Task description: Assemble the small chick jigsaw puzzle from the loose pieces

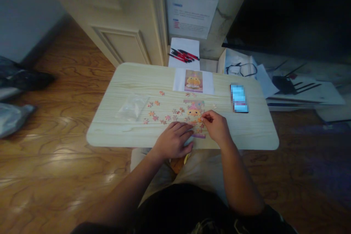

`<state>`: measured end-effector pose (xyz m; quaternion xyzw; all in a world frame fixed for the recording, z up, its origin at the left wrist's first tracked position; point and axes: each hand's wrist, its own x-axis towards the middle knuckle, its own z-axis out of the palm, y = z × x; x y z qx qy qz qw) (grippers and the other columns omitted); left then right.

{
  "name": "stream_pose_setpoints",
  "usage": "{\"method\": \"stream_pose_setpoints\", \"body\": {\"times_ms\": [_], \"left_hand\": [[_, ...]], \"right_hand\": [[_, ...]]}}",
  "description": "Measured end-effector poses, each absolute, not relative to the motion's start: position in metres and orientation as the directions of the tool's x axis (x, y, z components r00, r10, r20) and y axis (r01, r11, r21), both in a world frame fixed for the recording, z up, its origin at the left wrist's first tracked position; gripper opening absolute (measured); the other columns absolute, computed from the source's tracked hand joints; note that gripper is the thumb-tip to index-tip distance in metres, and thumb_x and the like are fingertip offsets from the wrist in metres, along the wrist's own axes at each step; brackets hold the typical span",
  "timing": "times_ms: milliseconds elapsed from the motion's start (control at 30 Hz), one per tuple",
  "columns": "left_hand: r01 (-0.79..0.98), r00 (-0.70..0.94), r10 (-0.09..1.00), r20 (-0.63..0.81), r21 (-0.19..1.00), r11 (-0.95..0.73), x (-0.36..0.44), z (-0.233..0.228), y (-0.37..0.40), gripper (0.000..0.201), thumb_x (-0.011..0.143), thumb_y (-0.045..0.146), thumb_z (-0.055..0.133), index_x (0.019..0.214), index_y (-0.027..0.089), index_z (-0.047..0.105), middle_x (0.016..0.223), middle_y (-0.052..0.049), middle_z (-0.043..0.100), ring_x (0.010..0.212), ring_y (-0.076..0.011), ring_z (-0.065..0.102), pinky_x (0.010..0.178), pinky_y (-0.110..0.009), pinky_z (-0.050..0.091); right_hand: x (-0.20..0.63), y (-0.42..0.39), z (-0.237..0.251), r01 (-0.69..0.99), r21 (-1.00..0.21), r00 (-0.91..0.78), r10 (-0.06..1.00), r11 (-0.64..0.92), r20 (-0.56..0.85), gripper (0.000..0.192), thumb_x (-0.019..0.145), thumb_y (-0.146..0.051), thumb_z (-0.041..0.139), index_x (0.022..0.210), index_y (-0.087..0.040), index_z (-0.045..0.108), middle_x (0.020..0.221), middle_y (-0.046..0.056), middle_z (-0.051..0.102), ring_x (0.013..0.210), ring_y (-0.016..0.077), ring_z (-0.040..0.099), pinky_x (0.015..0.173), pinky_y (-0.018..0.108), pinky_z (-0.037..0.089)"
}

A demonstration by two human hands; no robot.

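Observation:
A partly joined jigsaw puzzle point(195, 108) lies near the table's front edge, showing a cartoon figure with a pink hat. My right hand point(218, 127) is at its right side, thumb and forefinger pinched on a small orange puzzle piece point(200, 120). Resting on the tabletop at the puzzle's lower left is my left hand point(176, 139), fingers stretched out and touching the lower part. Several loose puzzle pieces point(155, 118) are scattered to the left, and one pale piece point(214, 106) sits to the right. Behind the puzzle, a reference picture point(193, 80) on white paper shows the figure.
A clear plastic bag point(134, 107) lies on the left of the wooden table point(109, 131). On the right is a phone point(239, 98) with a lit screen. Beyond the far edge, several red and black pens point(183, 55) rest on paper, and glasses point(241, 69) lie in a white box.

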<state>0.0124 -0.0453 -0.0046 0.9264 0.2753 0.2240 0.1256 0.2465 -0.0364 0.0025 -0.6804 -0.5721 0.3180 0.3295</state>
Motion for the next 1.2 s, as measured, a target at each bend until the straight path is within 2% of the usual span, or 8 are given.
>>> {"method": "stream_pose_setpoints", "body": {"times_ms": [100,200,400,633,867,1200], "left_hand": [[0.446,0.739,0.563,0.371,0.356,-0.821,0.0115,-0.0062,-0.0461,0.03,0.095,0.036,0.06,0.116,0.018,0.073,0.125,-0.011,0.073,0.113,-0.0288,0.065,0.099,-0.048,0.053],[0.433,0.745,0.551,0.376,0.356,-0.828,0.0112,-0.0058,-0.0465,0.028,0.095,0.036,0.06,0.112,0.018,0.074,0.123,-0.01,0.074,0.112,-0.0284,0.066,0.099,-0.047,0.053],[0.425,0.752,0.542,0.374,0.354,-0.833,0.0116,-0.0051,-0.0463,0.035,0.095,0.038,0.058,0.122,0.018,0.071,0.141,-0.011,0.067,0.128,-0.0303,0.062,0.106,-0.05,0.05],[0.415,0.757,0.527,0.387,0.338,-0.845,0.0105,-0.009,-0.0471,0.033,0.094,0.038,0.059,0.117,0.018,0.073,0.131,-0.01,0.073,0.119,-0.0289,0.067,0.102,-0.048,0.053],[0.452,0.753,0.557,0.35,0.339,-0.825,0.0122,-0.0055,-0.0464,0.039,0.095,0.04,0.058,0.124,0.017,0.07,0.145,-0.012,0.064,0.128,-0.0314,0.063,0.106,-0.051,0.051],[0.478,0.762,0.575,0.297,0.341,-0.81,0.0127,-0.0061,-0.047,0.04,0.096,0.04,0.057,0.127,0.018,0.069,0.146,-0.013,0.064,0.13,-0.0325,0.061,0.105,-0.052,0.051]], "right_hand": [[0.2444,-0.037,0.005,0.586,-0.802,0.124,0.991,-0.114,-0.05,0.007,0.09,-0.023,0.068,0.094,-0.026,0.073,0.084,0.0,0.077,0.071,0.018,0.073,0.068,0.029,0.055],[0.2441,-0.0379,0.0056,0.598,-0.795,0.121,0.992,-0.105,-0.04,0.008,0.089,-0.021,0.068,0.094,-0.026,0.073,0.082,-0.001,0.077,0.069,0.0174,0.072,0.067,0.029,0.054],[0.2457,-0.0392,0.0064,0.623,-0.778,0.113,0.993,-0.081,-0.013,0.009,0.09,-0.021,0.068,0.094,-0.026,0.074,0.086,0.0,0.078,0.075,0.0181,0.073,0.071,0.03,0.054],[0.2464,-0.04,0.0045,0.647,-0.758,0.104,0.994,-0.081,-0.017,0.01,0.09,-0.022,0.067,0.095,-0.026,0.075,0.087,0.001,0.078,0.077,0.0193,0.073,0.073,0.031,0.055],[0.2474,-0.0422,0.0049,0.651,-0.756,0.095,0.995,-0.072,-0.013,0.009,0.091,-0.023,0.067,0.096,-0.026,0.074,0.09,0.002,0.078,0.082,0.02,0.073,0.077,0.031,0.056],[0.2452,-0.045,0.008,0.703,-0.709,0.063,0.998,-0.06,-0.021,0.011,0.089,-0.019,0.069,0.095,-0.026,0.074,0.087,0.0,0.078,0.082,0.0192,0.072,0.083,0.033,0.055]]}}
